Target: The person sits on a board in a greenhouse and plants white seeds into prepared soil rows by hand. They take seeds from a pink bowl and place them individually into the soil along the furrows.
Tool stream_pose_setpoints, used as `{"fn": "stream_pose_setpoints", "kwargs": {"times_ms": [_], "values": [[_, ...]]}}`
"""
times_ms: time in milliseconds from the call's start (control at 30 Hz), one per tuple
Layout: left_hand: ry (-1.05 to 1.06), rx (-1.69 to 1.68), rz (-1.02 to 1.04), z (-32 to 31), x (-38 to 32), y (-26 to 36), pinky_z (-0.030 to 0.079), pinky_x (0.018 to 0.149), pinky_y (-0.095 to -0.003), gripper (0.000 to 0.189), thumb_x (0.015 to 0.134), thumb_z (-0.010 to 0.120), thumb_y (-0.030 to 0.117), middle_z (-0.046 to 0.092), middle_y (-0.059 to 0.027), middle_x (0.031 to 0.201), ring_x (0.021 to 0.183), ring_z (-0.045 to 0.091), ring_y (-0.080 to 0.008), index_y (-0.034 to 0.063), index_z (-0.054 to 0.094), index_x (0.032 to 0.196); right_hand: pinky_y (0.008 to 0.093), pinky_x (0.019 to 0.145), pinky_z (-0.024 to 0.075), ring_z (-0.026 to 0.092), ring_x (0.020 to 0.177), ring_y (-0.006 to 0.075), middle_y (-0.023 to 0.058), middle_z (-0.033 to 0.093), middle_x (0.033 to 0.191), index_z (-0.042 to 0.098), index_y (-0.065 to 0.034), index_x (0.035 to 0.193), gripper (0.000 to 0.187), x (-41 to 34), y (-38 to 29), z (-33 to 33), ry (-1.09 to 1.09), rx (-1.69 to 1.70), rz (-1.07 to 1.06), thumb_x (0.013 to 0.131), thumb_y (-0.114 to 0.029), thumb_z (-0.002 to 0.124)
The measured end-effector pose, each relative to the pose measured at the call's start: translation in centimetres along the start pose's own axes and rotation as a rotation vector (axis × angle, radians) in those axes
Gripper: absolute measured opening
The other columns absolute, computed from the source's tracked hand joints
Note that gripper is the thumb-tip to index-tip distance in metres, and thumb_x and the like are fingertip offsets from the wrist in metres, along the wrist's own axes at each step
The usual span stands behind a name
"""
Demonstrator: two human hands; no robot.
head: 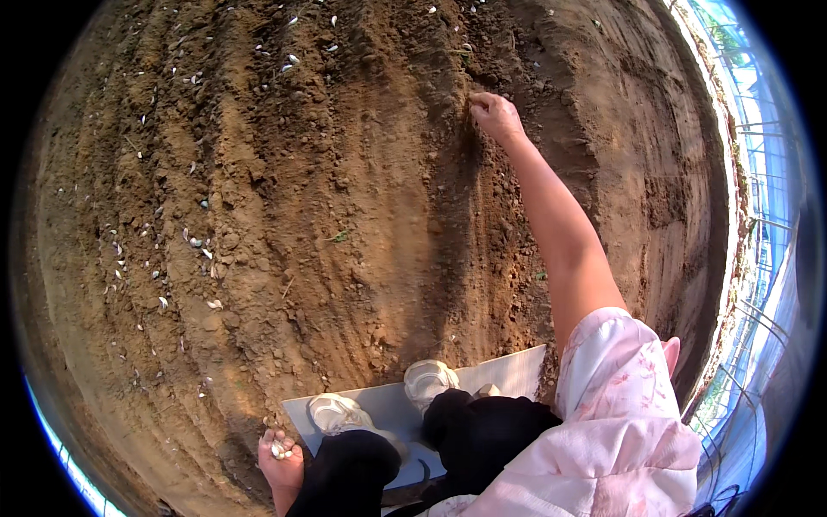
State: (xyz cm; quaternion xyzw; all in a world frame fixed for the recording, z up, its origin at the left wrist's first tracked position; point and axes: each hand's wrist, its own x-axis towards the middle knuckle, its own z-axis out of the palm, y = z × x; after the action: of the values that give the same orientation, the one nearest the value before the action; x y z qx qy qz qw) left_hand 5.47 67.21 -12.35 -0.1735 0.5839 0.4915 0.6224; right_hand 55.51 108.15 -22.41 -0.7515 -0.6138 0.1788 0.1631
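My right hand [497,117] reaches far forward with the arm stretched out. Its fingers are drawn together at the soil of a furrow [475,155], and the fingertips are too hidden to show whether a clove is between them. Low at the left, my left hand [284,470] is turned palm up beside my knee, with several white garlic cloves [280,450] cupped in its fingers. More pale cloves [294,59] lie ahead in the furrows. Another scatter of garlic cloves [207,253] lies on the loose soil to the left.
Both of my shoes [428,381] rest on a flat board [507,373] laid over the soil. Ridges of brown earth [381,194] run away from me. At the right, a pale strip edges the bed beside plastic sheeting [769,194] on a thin frame.
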Motion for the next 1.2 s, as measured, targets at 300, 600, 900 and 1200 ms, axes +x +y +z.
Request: {"fn": "stream_pose_setpoints", "kwargs": {"times_ms": [300, 600, 900, 1200], "values": [[-0.031, -0.038, 0.007, -0.9, 0.1, 0.6, 0.042, 0.051, -0.0270, 0.020, 0.083, 0.038, 0.026, 0.055, -0.0029, 0.082, 0.063, 0.051, -0.0140, 0.0113, 0.051, 0.089, 0.0387, 0.085, 0.0359, 0.036, 0.106, 0.0275, 0.0061, 0.037, 0.118, 0.051, -0.0173, 0.103, 0.038, 0.0, -2.3, 2.4, -0.134, -0.418, -0.273, 0.067, -0.026, 0.055], [-0.161, -0.032, 0.036, -1.1, 0.2, 0.7, 0.045, 0.055, -0.0274, 0.027, 0.085, 0.035, 0.025, 0.054, -0.0071, 0.086, 0.068, 0.052, -0.0164, 0.0049, 0.050, 0.095, 0.0406, 0.085, 0.0312, 0.033, 0.110, 0.0259, 0.0076, 0.041, 0.115, 0.054, -0.0076, 0.093, 0.032, -20.1, 1.5, -3.5, -0.419, -0.384, -0.431, 0.062, -0.011, 0.058], [-0.138, -0.080, -0.034, -0.8, 0.7, 0.0, 0.042, 0.052, -0.0265, 0.023, 0.084, 0.037, 0.024, 0.053, -0.0064, 0.083, 0.063, 0.048, -0.0153, 0.0063, 0.050, 0.090, 0.0358, 0.072, 0.0413, 0.051, 0.083, 0.0282, 0.0122, 0.052, 0.089, 0.051, -0.0077, 0.097, 0.029, -35.6, 2.3, -2.0, -0.860, -0.044, -0.051, 0.069, -0.015, 0.048], [-0.069, -0.022, -0.004, -0.8, 0.7, -0.7, 0.041, 0.051, -0.0250, 0.025, 0.084, 0.037, 0.026, 0.053, -0.0059, 0.081, 0.065, 0.048, -0.0150, 0.0067, 0.050, 0.091, 0.0354, 0.072, 0.0423, 0.052, 0.085, 0.0282, 0.0149, 0.056, 0.081, 0.058, -0.0077, 0.084, 0.022, -31.2, 5.6, -6.3, -1.075, -0.483, 0.239, 0.068, -0.016, 0.046]]}}
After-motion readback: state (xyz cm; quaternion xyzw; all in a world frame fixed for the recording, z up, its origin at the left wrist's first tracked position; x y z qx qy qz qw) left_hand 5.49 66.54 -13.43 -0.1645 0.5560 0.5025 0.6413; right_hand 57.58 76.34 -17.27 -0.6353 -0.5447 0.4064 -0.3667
